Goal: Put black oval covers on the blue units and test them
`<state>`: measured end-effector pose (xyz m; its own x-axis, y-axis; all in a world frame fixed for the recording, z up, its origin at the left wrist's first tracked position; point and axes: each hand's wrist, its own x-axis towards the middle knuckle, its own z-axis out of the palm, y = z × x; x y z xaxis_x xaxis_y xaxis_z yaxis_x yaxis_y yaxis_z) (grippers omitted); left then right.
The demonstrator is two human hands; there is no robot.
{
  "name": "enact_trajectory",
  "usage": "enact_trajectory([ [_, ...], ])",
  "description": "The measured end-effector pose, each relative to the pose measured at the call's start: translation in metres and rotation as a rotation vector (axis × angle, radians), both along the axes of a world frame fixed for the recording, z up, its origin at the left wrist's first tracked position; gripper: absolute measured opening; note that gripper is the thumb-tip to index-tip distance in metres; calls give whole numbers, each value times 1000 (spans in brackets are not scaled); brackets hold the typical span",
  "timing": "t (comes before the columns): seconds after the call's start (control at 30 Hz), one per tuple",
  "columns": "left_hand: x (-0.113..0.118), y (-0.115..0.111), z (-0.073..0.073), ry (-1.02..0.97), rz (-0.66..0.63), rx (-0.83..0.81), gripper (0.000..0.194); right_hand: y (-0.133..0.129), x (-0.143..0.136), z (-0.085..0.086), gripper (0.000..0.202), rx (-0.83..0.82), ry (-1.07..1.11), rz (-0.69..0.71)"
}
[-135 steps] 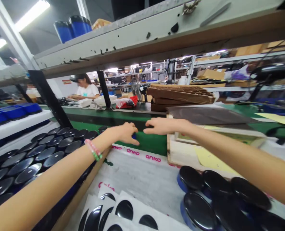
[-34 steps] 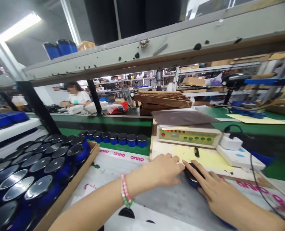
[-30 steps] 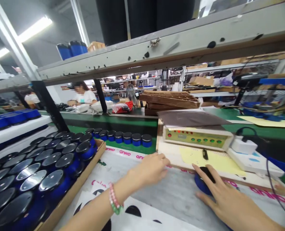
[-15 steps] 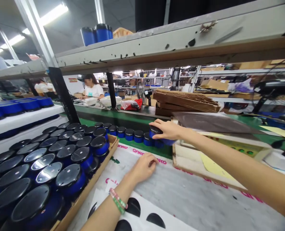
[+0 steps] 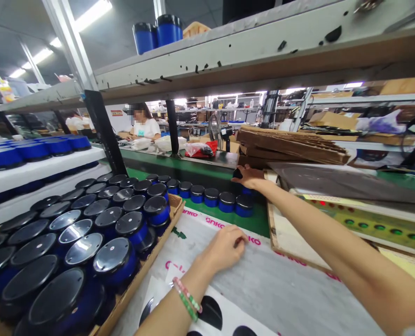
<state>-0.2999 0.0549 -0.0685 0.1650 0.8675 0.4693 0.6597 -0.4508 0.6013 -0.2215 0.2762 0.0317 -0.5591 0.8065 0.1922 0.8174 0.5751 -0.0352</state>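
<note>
My right hand (image 5: 251,178) reaches out over the green belt (image 5: 259,217) with its fingers closed around a blue jar with a black lid (image 5: 247,191). Most of that jar is hidden by the hand. In front of it, a row of similar blue jars (image 5: 227,201) lines the belt. My left hand (image 5: 228,247) rests on the grey printed sheet (image 5: 263,275), fingers curled in, with nothing visible in them. Below its wrist lies a white sheet with black round stickers (image 5: 210,311).
A cardboard tray (image 5: 147,268) packed with black-lidded blue jars fills the left side. Behind it are stacked foam trays (image 5: 49,182). A control box with green buttons (image 5: 363,225) stands at right. A shelf (image 5: 207,74) crosses overhead. A co-worker (image 5: 146,126) sits beyond.
My right hand has moved back, farther across the belt, with the jar, and the end of the row is now uncovered. The view has shifted slightly; my left hand remains on the sheet.
</note>
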Motion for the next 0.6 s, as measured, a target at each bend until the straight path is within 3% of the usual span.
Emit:
enact_trajectory([
  [0.13, 0, 1, 1, -11, 6, 2, 11, 3, -24, -18, 35, -129, -24, -32],
  [0.33, 0, -1, 1, -3, 9, -11, 16, -10, -47, -28, 36, -273, -14, 84],
  [0.47, 1, 1, 1, 28, 21, -24, 6, -25, -39, -13, 34, -307, 11, 161],
  [0.6, -7, 3, 1, 80, 51, -25, 10, -53, -29, 20, 36, -231, 40, 213],
])
